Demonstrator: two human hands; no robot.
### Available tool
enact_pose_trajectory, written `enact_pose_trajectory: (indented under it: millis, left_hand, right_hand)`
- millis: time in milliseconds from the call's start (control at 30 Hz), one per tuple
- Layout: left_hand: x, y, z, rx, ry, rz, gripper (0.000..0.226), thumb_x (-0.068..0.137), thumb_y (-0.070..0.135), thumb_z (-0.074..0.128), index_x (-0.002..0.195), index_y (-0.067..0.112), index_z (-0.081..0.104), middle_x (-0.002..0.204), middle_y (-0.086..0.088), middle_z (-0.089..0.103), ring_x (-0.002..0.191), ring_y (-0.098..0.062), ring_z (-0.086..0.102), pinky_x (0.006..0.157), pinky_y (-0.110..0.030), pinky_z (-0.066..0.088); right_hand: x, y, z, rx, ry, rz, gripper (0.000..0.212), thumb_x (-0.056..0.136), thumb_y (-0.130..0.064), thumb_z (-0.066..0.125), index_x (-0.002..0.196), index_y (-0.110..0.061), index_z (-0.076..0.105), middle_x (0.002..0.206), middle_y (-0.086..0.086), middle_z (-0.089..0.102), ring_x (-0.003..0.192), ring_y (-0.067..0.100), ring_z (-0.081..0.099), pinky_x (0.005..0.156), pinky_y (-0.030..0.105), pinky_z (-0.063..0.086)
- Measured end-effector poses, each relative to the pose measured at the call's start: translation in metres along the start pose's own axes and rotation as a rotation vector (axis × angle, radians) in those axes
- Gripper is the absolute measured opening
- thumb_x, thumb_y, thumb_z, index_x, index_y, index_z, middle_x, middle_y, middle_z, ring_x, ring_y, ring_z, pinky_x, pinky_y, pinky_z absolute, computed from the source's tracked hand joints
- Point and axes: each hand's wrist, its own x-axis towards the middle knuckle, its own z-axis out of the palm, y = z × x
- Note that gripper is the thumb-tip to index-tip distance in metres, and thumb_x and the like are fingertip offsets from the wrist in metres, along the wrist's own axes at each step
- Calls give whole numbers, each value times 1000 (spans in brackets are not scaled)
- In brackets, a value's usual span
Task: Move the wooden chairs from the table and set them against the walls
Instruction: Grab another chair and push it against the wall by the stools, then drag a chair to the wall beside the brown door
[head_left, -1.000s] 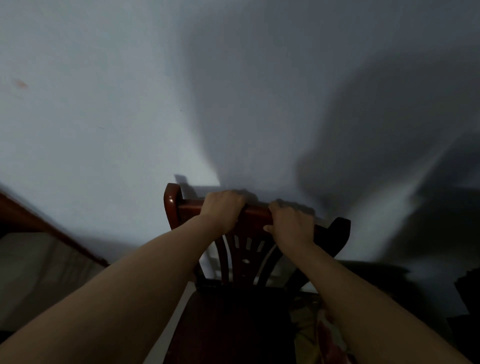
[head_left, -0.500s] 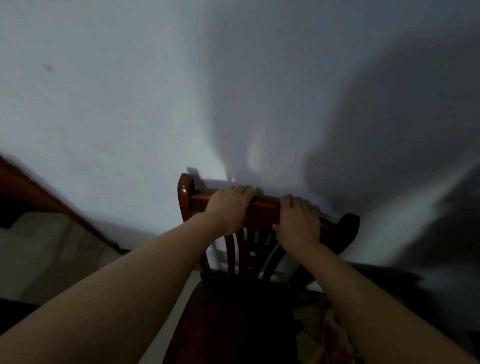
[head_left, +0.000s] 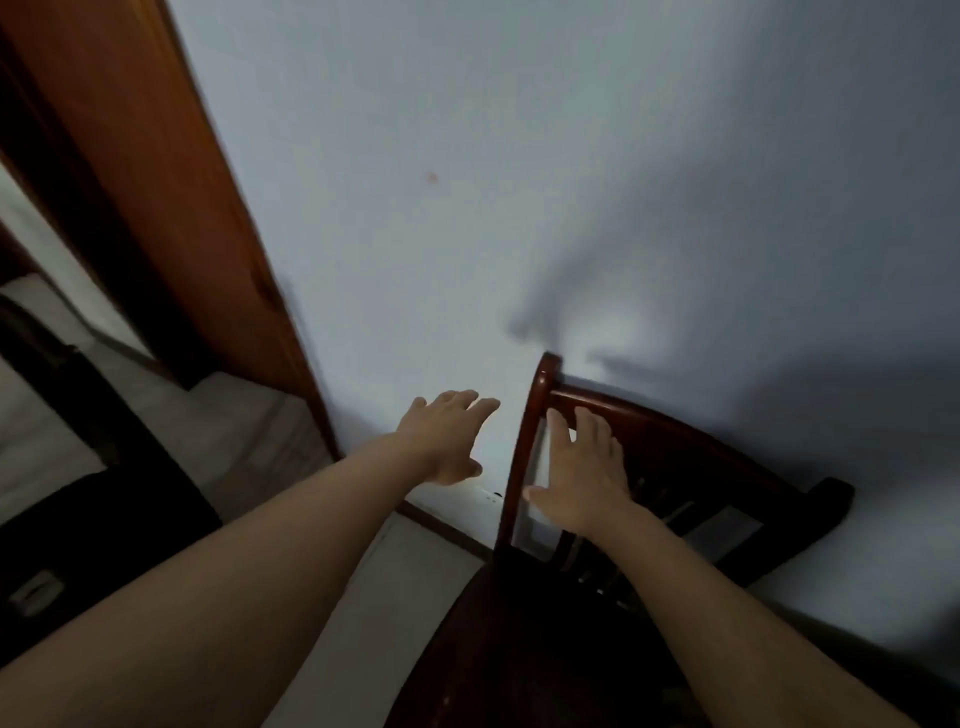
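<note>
A dark red-brown wooden chair (head_left: 670, 447) stands with its backrest against the pale wall (head_left: 519, 182), its seat toward me at the bottom of the view. My left hand (head_left: 448, 437) hovers to the left of the chair, fingers spread and holding nothing. My right hand (head_left: 582, 470) is in front of the backrest's left part, fingers straight and off the top rail, holding nothing.
An orange-brown wooden door frame (head_left: 171, 197) runs down the left side, with a doorway and light floor tiles (head_left: 249, 431) behind it. A dark skirting strip (head_left: 441, 527) runs along the wall's foot. Something dark (head_left: 104, 525) lies at the lower left.
Both hands have let go of the chair's top rail and opened. The view has swung left, bringing the door frame into sight and putting the chair to the right.
</note>
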Motion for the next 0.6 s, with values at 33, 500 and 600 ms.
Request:
enact_pose_trajectory:
  millis: [33,500,600]
  left_hand:
    - [-15,-17,-2,-6,8,-32,81,83,37,63,146,26,12,157,-4,16,143,-25,16,111,-49,22]
    - [-254,-247,-11,-79,135,-280,84,84,38,62,147,23,9,156,-3,17,142,-22,18,111,-49,22]
    - [-292,-291,-6,-106,141,-341,85,83,38,62,147,24,9,156,-3,17,142,-24,17,111,-49,20]
  right_hand:
    - [-2,-20,1,-5,10,-25,96,80,-43,66,148,-20,3,157,17,0,144,36,-3,116,48,8]
    - [-57,-319,46,-45,56,-312,91,81,-45,65,147,-18,10,155,13,12,143,35,9,114,46,19]
    - [-65,-373,57,-67,86,-373,90,79,-47,66,146,-17,14,153,14,18,141,35,17,112,45,23]
